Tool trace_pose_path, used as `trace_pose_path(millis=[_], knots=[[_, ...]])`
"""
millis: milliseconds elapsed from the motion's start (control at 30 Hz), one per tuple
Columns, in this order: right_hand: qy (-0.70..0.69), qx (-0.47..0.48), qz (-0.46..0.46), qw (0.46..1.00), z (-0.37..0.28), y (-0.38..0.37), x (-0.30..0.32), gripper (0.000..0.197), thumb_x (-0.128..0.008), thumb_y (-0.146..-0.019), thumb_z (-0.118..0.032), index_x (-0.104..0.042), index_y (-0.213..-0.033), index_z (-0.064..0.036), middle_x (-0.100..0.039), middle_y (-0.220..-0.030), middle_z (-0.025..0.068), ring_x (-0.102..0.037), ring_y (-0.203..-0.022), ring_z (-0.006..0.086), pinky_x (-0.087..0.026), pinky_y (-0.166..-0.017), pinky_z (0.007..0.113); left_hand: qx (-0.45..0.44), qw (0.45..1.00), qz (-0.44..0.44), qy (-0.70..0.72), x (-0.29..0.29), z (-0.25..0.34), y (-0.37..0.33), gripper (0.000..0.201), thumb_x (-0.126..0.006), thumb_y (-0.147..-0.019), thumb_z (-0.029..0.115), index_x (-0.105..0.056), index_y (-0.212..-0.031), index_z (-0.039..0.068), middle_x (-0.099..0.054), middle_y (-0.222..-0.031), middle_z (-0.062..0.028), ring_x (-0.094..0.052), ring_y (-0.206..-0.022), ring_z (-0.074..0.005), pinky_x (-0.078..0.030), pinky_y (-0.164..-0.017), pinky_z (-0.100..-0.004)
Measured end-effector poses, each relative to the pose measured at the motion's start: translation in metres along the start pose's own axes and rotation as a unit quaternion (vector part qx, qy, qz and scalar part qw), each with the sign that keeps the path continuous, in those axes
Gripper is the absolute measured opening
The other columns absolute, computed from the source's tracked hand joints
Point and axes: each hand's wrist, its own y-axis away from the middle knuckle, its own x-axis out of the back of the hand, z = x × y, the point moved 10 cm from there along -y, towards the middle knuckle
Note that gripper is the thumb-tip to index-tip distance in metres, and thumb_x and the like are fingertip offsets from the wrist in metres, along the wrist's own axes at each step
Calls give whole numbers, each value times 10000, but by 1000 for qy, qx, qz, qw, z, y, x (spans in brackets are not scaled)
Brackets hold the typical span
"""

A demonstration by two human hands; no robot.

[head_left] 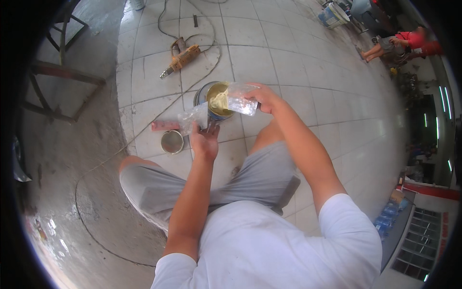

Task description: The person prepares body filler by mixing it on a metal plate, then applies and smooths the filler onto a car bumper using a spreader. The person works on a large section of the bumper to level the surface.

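I squat over a tiled floor. My right hand (263, 98) grips a wide flat metal blade (240, 102), its tip smeared with pale yellow paste (219, 101), held over an open round can (212, 98) of the same paste. My left hand (205, 140) holds a smaller flat metal scraper (193, 118) upright just left of the can, close to the big blade. The two blades meet near the can's rim.
The can's round lid (172, 141) lies on the tiles by my left knee, a reddish handle (164, 125) beside it. An orange power drill (181, 58) with its cord lies farther off. Bare concrete and metal frames are left. A person (403, 44) sits at far right.
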Motion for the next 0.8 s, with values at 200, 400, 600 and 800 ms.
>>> trace_pose_path(millis=[200, 400, 600, 800], knots=[[-50, 36, -2, 998, -8, 24, 24, 608, -686, -886, 73, -513, -1468, 47, -651, -1323, 169, -669, -1136, 282, -575, -954, 411, -191, 976, -18, -101, 16, 113, 6, 406, -524, -1089, 127, -419, -1465, 16, -564, -1383, -170, -667, -1163, -324, -587, -1034, -469], [-53, 62, 24, 996, -26, 46, 34, 656, -718, -878, 24, -481, -1490, 45, -648, -1321, 178, -673, -1126, 292, -578, -933, 438, -234, 946, 45, -219, -13, 166, 52, 384, -555, -997, 68, -483, -1356, -45, -589, -1281, -191, -689, -1077, -379, -664, -832, -484], [115, 30, 97, 988, 1, 18, 10, 675, -647, -857, 41, -458, -1505, 44, -685, -1230, 202, -726, -1004, 279, -618, -790, 426, -200, 955, 59, -209, 9, 160, 44, 411, -600, -944, 94, -515, -1327, -26, -589, -1210, -184, -694, -978, -376, -670, -798, -502], [4, 12, 28, 1000, 29, -17, -18, 506, -634, -877, 27, -566, -1379, 43, -694, -1159, 197, -738, -913, 288, -643, -787, 456, -170, 950, 75, -250, 34, 151, 37, 398, -609, -936, 111, -540, -1311, -6, -576, -1239, -149, -648, -1083, -329, -668, -810, -498]])
